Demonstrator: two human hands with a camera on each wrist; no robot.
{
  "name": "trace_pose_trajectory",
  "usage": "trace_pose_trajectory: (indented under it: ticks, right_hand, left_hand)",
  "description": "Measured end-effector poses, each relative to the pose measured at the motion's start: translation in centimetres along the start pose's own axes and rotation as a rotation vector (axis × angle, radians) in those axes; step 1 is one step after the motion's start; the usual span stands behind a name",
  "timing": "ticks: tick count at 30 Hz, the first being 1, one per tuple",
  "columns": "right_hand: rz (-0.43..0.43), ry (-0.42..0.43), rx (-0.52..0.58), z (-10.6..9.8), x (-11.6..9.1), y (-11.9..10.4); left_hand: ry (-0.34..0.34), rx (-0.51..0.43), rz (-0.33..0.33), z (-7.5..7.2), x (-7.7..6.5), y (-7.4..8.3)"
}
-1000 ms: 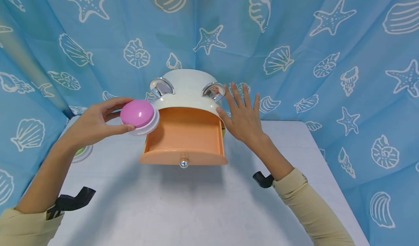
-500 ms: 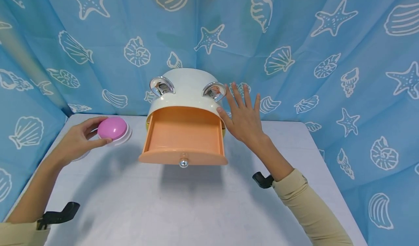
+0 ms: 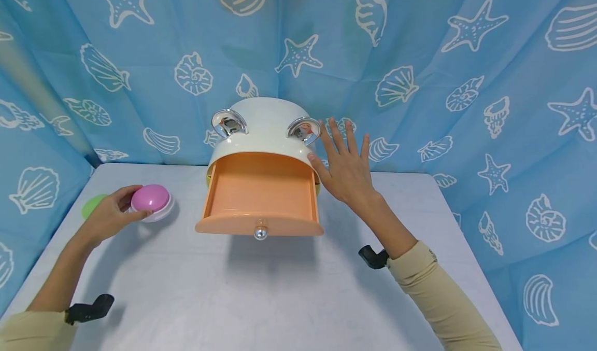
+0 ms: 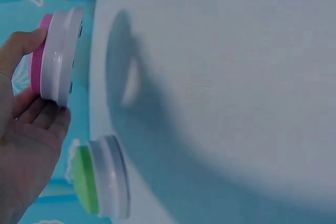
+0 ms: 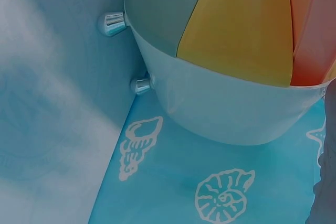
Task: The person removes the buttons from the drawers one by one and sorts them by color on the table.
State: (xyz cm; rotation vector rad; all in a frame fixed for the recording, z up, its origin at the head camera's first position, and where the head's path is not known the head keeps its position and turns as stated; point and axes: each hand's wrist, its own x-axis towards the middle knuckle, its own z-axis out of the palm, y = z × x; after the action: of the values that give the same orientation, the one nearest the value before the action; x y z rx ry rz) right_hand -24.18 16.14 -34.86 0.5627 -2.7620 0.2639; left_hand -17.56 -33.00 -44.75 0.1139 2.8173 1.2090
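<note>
While we count two domed discs, only the pink disc point(image 3: 150, 198) is in a grip: our left hand point(image 3: 109, 216) holds it to the left of the white cabinet point(image 3: 268, 112), thumb on one side and fingers bent round the other, spread just as wide as the disc itself. Its white base is clear of the table point(image 3: 280, 299). Farther left of the cabinet, beyond that hand, the green disc point(image 4: 111, 177) rests on the table. Our right hand point(image 3: 347, 172) holds nothing; its fingers are straight and fanned wide at the cabinet's right side, and we cannot tell whether they touch it. From the cabinet's front juts one orange drawer point(image 3: 263, 190) with one silver knob point(image 3: 260, 233); on the cabinet's top we count two silver loops point(image 3: 241, 121). Behind the cabinet hangs blue curtain point(image 3: 186, 29).
</note>
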Motion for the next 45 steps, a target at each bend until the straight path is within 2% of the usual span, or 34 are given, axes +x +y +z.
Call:
trace_pose_trajectory:
  ticks: [5,9,17,28,45]
  right_hand:
    - [0.0,-0.004,-0.016,0.0,0.0,0.0]
    - [-0.001,-0.006,-0.015,-0.1,0.0,0.0]
    - [-0.002,-0.001,-0.013,0.0,-0.1,0.1]
    - [-0.002,0.001,-0.006,-0.1,0.0,0.1]
    - [0.01,-0.01,0.009,-0.3,-0.2,-0.1]
  left_hand:
    - [0.001,-0.006,-0.019,0.5,-0.1,-0.8]
    - [0.02,0.026,-0.04,1.0,-0.4,-1.0]
    - [0.004,0.076,-0.119,1.3,-0.6,-1.6]
    - [0.044,0.137,-0.145,1.5,-0.9,-1.3]
    - [0.033,0.116,-0.197,1.7,-0.8,-1.0]
